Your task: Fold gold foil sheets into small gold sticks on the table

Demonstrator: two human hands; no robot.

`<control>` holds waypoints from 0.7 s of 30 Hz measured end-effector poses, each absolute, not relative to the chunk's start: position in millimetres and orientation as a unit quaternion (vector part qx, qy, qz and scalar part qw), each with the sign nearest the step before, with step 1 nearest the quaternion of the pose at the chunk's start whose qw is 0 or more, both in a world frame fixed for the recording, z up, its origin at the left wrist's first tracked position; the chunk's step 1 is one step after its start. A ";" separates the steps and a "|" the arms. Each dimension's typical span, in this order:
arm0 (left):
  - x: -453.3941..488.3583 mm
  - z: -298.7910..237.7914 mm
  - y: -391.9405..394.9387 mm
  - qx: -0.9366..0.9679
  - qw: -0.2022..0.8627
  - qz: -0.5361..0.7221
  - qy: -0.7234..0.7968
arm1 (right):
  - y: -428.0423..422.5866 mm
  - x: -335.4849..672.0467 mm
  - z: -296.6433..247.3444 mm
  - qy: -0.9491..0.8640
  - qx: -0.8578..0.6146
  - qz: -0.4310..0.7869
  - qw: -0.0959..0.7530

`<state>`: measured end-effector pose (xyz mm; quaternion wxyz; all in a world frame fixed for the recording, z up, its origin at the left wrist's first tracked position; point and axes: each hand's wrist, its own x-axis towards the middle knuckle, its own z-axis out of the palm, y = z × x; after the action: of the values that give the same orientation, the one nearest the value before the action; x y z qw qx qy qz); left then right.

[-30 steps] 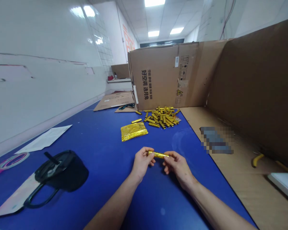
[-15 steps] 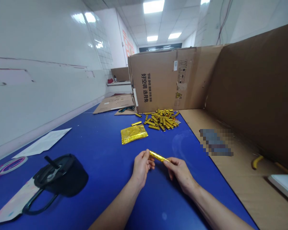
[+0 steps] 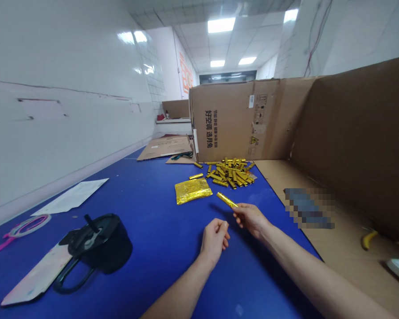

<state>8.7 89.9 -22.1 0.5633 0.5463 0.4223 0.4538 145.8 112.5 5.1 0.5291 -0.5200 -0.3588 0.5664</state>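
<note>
Item 1, gold foil roll (image 3: 226, 200): a slim, tightly wrapped stick that is hovering just above the blue table (image 3: 146, 230), tilting up and away toward the far left, between the flat foil and the person's hands. It is looking light and fairly stiff along its length, though the foil skin is likely creasing under hard pressure and is probably slick. A light pinch at one end, or across the middle, is seeming the safest hold.

Item 2, right hand (image 3: 251, 218): it is reaching forward and pinching the near end of the roll between thumb and fingertips, with the other fingers curling underneath.

Item 3, left hand (image 3: 215, 237): it is hanging over the table just beside the right hand, apart from the roll, curling nearly closed with the thumb lying against the forefinger and nothing showing in it.

Item 4, pile of gold rolls (image 3: 231, 173): it is lying farther back, at the foot of the cardboard box (image 3: 239, 119). One loose roll (image 3: 196, 176) is lying to its left.

Item 5, flat gold foil sheets (image 3: 193, 191): they are lying near the held roll's far tip.

Item 6, black lidded cup (image 3: 99, 241): it is standing well to the left, with a white paper sheet (image 3: 71, 201) and a pink tape ring (image 3: 29, 220) lying beyond it
</note>
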 end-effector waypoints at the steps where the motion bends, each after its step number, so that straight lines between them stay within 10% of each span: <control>1: 8.7 -21.4 89.9 0.543 0.565 0.453 0.424 | 120.2 148.1 5.1 -0.369 -0.530 0.564 0.515; 12: 10.4 -26.4 93.3 0.554 0.563 0.443 0.424 | 192.5 141.0 23.8 -0.518 -0.567 0.404 0.497; 21: 10.7 -25.1 90.5 0.561 0.546 0.426 0.453 | 202.3 84.4 -7.5 -0.730 -0.585 0.161 0.314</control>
<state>10.7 90.5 -25.1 0.5462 0.5610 0.4531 0.4262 84.4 202.3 -7.5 0.3138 -0.5852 -0.7303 0.1605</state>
